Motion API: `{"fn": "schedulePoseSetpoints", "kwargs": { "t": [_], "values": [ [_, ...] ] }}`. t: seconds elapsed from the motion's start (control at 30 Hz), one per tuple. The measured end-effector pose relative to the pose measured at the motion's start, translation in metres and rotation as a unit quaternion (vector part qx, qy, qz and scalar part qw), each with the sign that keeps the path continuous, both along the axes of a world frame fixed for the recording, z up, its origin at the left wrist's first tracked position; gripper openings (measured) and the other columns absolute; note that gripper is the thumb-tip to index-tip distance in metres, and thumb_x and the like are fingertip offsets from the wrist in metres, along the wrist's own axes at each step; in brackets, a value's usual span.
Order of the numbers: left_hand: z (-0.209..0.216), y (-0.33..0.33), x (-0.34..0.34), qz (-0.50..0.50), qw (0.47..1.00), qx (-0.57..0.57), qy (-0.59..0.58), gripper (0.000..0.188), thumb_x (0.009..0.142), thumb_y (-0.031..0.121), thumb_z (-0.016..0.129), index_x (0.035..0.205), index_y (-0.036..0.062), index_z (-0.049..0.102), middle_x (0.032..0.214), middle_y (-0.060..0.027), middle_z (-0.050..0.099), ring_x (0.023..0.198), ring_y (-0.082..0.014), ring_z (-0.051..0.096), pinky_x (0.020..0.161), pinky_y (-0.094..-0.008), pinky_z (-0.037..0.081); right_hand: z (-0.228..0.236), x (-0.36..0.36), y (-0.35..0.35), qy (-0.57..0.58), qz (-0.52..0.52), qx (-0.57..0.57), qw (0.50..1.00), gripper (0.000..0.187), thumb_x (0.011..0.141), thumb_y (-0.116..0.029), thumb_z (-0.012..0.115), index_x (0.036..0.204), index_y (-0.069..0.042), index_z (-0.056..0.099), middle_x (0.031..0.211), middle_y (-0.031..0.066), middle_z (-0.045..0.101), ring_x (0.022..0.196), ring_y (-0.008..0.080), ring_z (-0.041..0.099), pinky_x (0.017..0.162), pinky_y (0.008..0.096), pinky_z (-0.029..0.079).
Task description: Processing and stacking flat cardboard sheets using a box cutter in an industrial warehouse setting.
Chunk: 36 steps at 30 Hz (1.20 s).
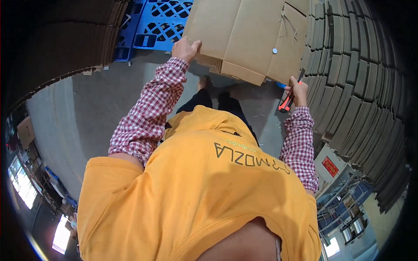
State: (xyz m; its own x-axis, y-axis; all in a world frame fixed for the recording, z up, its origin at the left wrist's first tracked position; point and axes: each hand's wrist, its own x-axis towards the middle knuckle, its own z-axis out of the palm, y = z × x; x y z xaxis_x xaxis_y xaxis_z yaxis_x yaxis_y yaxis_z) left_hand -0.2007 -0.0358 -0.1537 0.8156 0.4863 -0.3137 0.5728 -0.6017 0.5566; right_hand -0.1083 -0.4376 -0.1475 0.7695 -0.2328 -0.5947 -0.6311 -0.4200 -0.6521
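Flat brown cardboard sheets (249,37) lie stacked in front of me, with crease lines across the top one. At the stack's near left corner, my left hand (186,50) is closed on the edge of the top sheet, thumb showing. My right hand (298,91) is closed around a red and black utility knife (286,103) beside the near right corner. The knife's dark front end points up along the cardboard's edge. On the top sheet lie thin, pale strips (285,21) and a small white round thing (274,51).
Blue plastic pallets (163,24) lie at the far left of the sheets. Tall piles of folded cardboard rise on the right (344,82) and on the left (56,39). Small scraps are scattered on the grey floor (109,91). Metal shelving (344,204) stands at the lower right.
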Motion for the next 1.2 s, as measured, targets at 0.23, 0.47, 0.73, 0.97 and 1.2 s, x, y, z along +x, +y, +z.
{"fn": "schedulePoseSetpoints", "kwargs": {
  "t": [0.23, 0.47, 0.73, 0.97, 1.2],
  "values": [
    [0.016, -0.023, 0.012, -0.111, 0.963, 0.021, -0.245, 0.065, 0.071, 0.015, 0.068, 0.128, 0.0008, 0.039, 0.116, -0.0235, 0.052, 0.106, -0.0346, 0.052, 0.088, -0.0373, 0.043, 0.024, 0.038, -0.053, -0.026, 0.075, 0.051, 0.996, 0.023, 0.08, -0.021, 0.065, 0.066, -0.009, 0.052, 0.054, -0.0019, 0.048, 0.043, 0.0089, 0.045, 0.039, 0.0245, 0.035],
    [0.008, -0.013, 0.0, -0.132, 0.958, 0.006, -0.254, 0.063, 0.067, 0.023, 0.076, 0.122, 0.0049, 0.051, 0.118, -0.0175, 0.049, 0.108, -0.031, 0.049, 0.091, -0.0365, 0.043, 0.032, 0.041, -0.046, -0.057, 0.088, 0.054, 0.993, 0.016, 0.081, -0.019, 0.064, 0.079, -0.003, 0.058, 0.057, -0.0008, 0.051, 0.042, 0.0083, 0.046, 0.039, 0.0238, 0.04],
    [0.04, -0.011, 0.009, -0.142, 0.972, -0.018, -0.185, 0.052, 0.068, 0.028, 0.075, 0.112, 0.0036, 0.059, 0.121, -0.021, 0.052, 0.104, -0.0289, 0.054, 0.088, -0.0356, 0.045, 0.033, 0.042, -0.036, -0.103, 0.115, 0.036, 0.987, 0.016, 0.082, -0.017, 0.061, 0.079, -0.001, 0.06, 0.059, 0.0009, 0.055, 0.043, 0.0091, 0.053, 0.038, 0.0224, 0.04],
    [-0.008, -0.013, 0.008, -0.194, 0.923, 0.176, -0.282, 0.048, 0.069, 0.037, 0.07, 0.106, 0.0081, 0.061, 0.116, -0.0217, 0.052, 0.11, -0.0365, 0.047, 0.092, -0.0479, 0.034, 0.004, 0.039, -0.03, -0.118, 0.103, -0.031, 0.987, 0.022, 0.078, -0.019, 0.061, 0.063, -0.004, 0.057, 0.049, 0.0025, 0.053, 0.039, 0.0122, 0.053, 0.035, 0.0257, 0.038],
    [0.034, -0.009, 0.017, -0.229, 0.934, 0.184, -0.205, 0.038, 0.065, 0.039, 0.067, 0.089, 0.009, 0.062, 0.104, -0.0193, 0.053, 0.111, -0.0355, 0.045, 0.093, -0.0508, 0.032, 0.027, 0.046, -0.04, -0.12, 0.011, 0.082, 0.989, 0.013, 0.079, -0.012, 0.063, 0.073, -0.006, 0.053, 0.057, -0.0003, 0.049, 0.039, 0.0087, 0.044, 0.034, 0.0238, 0.033]
  ]
}}
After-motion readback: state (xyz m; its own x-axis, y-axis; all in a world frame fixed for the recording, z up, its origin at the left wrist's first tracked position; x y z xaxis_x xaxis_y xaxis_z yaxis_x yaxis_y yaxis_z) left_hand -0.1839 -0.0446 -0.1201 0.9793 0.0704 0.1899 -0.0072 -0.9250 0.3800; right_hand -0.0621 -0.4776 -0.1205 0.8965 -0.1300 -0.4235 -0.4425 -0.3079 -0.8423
